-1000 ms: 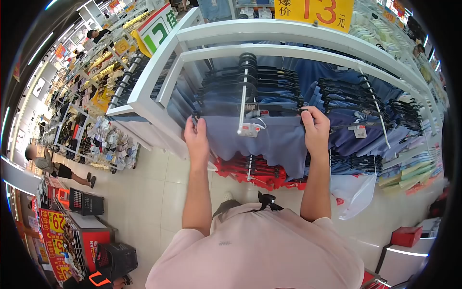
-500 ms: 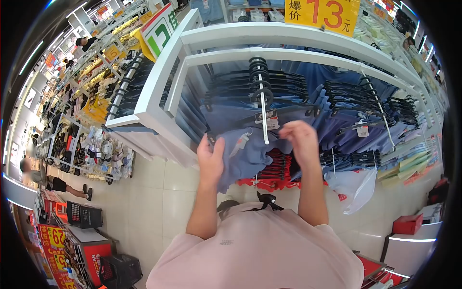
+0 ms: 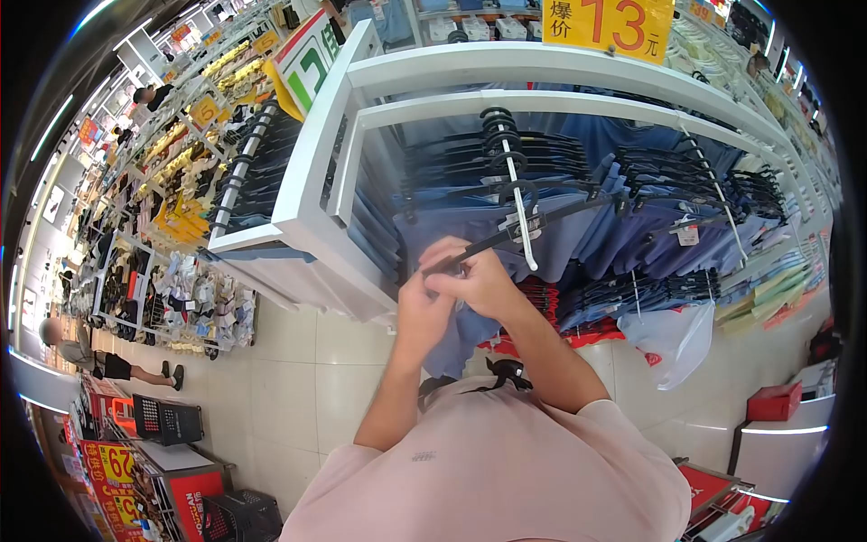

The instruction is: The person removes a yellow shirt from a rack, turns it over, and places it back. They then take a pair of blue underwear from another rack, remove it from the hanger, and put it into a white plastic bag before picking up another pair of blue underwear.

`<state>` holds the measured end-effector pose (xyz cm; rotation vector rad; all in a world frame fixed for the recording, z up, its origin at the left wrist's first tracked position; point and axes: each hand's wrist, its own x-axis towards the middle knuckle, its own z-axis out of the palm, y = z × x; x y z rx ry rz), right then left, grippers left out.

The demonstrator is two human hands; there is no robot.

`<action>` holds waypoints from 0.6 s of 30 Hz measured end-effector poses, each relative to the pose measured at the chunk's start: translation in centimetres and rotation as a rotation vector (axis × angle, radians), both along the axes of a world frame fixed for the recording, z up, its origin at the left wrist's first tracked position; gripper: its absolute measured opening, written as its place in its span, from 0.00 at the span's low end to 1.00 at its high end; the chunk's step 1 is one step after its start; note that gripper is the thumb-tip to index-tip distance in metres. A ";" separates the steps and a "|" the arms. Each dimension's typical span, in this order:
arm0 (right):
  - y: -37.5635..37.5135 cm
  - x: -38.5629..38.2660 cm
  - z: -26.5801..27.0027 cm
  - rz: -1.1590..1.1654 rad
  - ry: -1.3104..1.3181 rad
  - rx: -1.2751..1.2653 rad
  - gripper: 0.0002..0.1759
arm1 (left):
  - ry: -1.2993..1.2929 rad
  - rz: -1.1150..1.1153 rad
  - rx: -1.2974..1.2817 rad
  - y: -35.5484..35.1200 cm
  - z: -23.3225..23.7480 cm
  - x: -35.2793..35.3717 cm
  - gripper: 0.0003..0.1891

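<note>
My two hands are together in front of the clothes rack. A black hanger (image 3: 492, 242) slants across the rail's front, its near end between my fingers. My right hand (image 3: 483, 282) is closed around that end. My left hand (image 3: 426, 303) is closed right beside it, pressed against the same end and a blue garment (image 3: 456, 339). The garment hangs below my hands, partly hidden by them. Just right of them, the white display rail (image 3: 522, 221) sticks out toward me, with more black hangers (image 3: 498, 135) on it.
A white rack frame (image 3: 302, 172) surrounds the hanging blue clothes. Red garments (image 3: 542, 294) hang lower down, with a white plastic bag (image 3: 668, 343) to their right. Shopping baskets (image 3: 167, 420) stand at the left. Farther left, a person (image 3: 99, 352) is in the aisle.
My right hand has moved left and down to meet my left hand. The front hanger is now tilted toward me, its near end in my fingers. The view has shifted slightly.
</note>
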<state>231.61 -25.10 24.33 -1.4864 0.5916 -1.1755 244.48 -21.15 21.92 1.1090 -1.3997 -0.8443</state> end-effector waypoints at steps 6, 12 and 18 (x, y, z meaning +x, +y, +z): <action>-0.2 0.3 -0.9 -0.047 0.049 0.027 0.10 | -0.074 -0.090 0.178 -0.1 -0.8 0.8 0.13; -0.1 0.2 -1.9 0.097 -0.013 0.221 0.10 | -0.239 -0.188 0.183 1.5 -1.3 1.0 0.11; 2.7 -3.6 -3.4 0.392 0.196 0.087 0.21 | 0.000 -0.235 0.231 5.6 0.5 3.1 0.09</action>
